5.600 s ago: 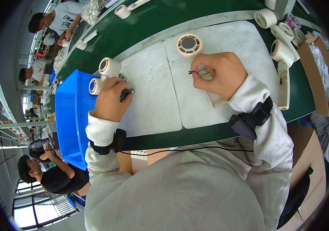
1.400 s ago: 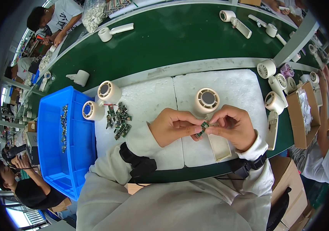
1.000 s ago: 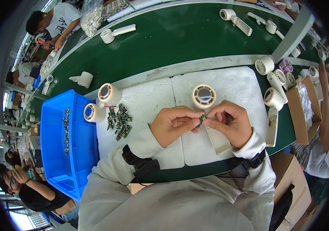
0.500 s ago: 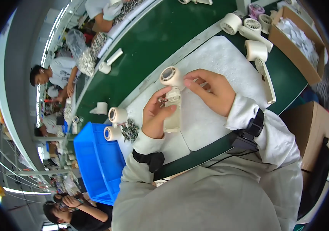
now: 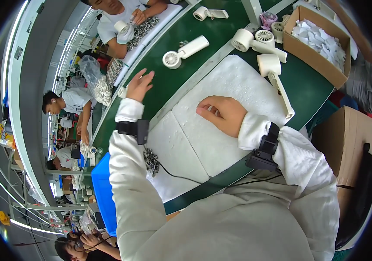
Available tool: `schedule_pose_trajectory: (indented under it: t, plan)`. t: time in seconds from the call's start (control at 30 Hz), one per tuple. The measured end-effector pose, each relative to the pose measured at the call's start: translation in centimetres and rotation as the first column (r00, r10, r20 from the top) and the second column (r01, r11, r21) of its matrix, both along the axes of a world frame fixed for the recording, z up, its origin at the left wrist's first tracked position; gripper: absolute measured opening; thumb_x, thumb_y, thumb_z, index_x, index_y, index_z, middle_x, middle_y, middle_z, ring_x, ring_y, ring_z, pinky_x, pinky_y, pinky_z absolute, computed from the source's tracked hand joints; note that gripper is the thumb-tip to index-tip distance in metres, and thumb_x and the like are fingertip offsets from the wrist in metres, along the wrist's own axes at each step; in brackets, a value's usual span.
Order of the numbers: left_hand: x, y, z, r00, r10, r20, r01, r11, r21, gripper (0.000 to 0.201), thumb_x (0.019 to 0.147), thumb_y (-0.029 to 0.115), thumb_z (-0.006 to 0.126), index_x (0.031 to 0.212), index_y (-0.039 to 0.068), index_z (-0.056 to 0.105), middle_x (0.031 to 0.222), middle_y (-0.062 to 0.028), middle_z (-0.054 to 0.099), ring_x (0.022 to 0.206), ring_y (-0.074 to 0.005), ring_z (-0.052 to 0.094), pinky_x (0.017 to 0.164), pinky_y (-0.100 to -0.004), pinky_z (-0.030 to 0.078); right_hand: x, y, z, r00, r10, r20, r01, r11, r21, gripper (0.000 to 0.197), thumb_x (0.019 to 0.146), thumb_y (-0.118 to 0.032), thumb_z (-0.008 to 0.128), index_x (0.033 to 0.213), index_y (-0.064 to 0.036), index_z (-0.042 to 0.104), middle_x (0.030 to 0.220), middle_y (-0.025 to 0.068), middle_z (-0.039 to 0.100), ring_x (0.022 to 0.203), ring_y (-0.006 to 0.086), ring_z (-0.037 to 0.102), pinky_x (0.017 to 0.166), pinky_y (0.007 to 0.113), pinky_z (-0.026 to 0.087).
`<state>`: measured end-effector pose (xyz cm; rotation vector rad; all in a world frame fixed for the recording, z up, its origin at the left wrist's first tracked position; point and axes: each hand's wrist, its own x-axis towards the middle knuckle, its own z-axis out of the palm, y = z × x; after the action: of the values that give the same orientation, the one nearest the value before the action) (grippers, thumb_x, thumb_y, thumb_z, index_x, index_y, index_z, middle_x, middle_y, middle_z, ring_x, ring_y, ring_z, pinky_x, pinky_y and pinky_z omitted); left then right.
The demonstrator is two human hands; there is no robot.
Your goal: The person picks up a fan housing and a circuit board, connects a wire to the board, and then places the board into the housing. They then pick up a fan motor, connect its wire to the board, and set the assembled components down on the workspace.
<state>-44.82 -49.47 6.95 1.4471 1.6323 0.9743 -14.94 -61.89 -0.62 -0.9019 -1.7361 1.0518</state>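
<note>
My left hand (image 5: 139, 85) is stretched out over the green work surface, fingers apart and nothing in them. Beside its wrist shows a small part of a cream round piece (image 5: 122, 92); whether the hand touches it I cannot tell. Ahead and to the right of that hand lies a cream handheld fan (image 5: 172, 59) with a grilled head and a long handle. Over the white foam sheet (image 5: 238, 78) hovers my right hand (image 5: 224, 114), fingers loosely curled, a gap between thumb and index finger, no object visible in it. A cluster of small metal parts (image 5: 151, 162) lies beside my left forearm.
At right stand several cream fan bodies (image 5: 269, 65) and a cardboard box (image 5: 316, 54) of white pieces. Another fan (image 5: 211, 14) lies farther off. A blue bin (image 5: 103, 191) is partly behind my left arm. Co-workers sit across the green surface.
The cream fan body I held is out of my hands; a fan now lies on the green surface. My left arm has reached forward and left. My right hand has drawn apart, lower over the foam.
</note>
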Motion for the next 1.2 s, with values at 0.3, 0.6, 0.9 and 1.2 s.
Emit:
schedule_pose_trajectory:
  t: [0.3, 0.6, 0.9, 1.2]
  plan:
    - [-25.6, -3.6, 2.0, 0.627, 0.043, -0.778, -0.401, 0.874, -0.275, 0.074, 0.074, 0.047, 0.083, 0.131, 0.003, 0.064, 0.12, -0.0167, 0.069, 0.109, -0.026, 0.065, 0.097, -0.0329, 0.049, 0.0, 0.0, 0.6, 0.996, 0.07, 0.063, -0.072, 0.997, 0.027, 0.031, 0.098, -0.032, 0.062, 0.099, -0.0021, 0.07, 0.089, 0.0142, 0.071, 0.074, 0.0268, 0.066, 0.07, 0.034, 0.053]
    - [-19.0, -5.1, 1.8, 0.47, -0.55, -0.69, -0.159, 0.716, -0.68, 0.068, 0.069, 0.043, 0.085, 0.121, 0.003, 0.067, 0.115, -0.0133, 0.071, 0.105, -0.027, 0.068, 0.095, -0.0345, 0.051, 0.2, 0.0, 0.4, 0.98, 0.112, 0.165, -0.123, 0.991, 0.058, 0.03, 0.098, -0.031, 0.062, 0.094, -0.0026, 0.07, 0.084, 0.012, 0.07, 0.071, 0.0255, 0.064, 0.068, 0.035, 0.052]
    - [-4.0, -3.7, 4.9, 0.709, -0.344, -0.615, 0.445, 0.895, 0.012, 0.031, 0.082, -0.001, 0.069, 0.112, 0.005, 0.066, 0.106, -0.0081, 0.069, 0.096, -0.0197, 0.067, 0.083, -0.0304, 0.054, 0.8, 0.1, 0.2, 0.996, 0.05, 0.078, -0.053, 0.998, 0.037, 0.026, 0.096, -0.028, 0.064, 0.102, -0.0035, 0.068, 0.089, 0.0115, 0.069, 0.071, 0.0225, 0.064, 0.069, 0.033, 0.052]
    - [0.5, -3.4, -1.1, 0.316, -0.368, -0.875, 0.479, 0.857, -0.187, 0.051, 0.08, 0.011, 0.075, 0.129, 0.01, 0.06, 0.128, -0.0106, 0.063, 0.127, -0.0265, 0.054, 0.11, -0.0431, 0.04, -0.5, 0.0, -0.2, 0.999, -0.022, 0.027, 0.019, 0.996, 0.086, 0.027, 0.096, -0.029, 0.065, 0.107, -0.0039, 0.067, 0.094, 0.0114, 0.068, 0.072, 0.0214, 0.063, 0.068, 0.032, 0.052]
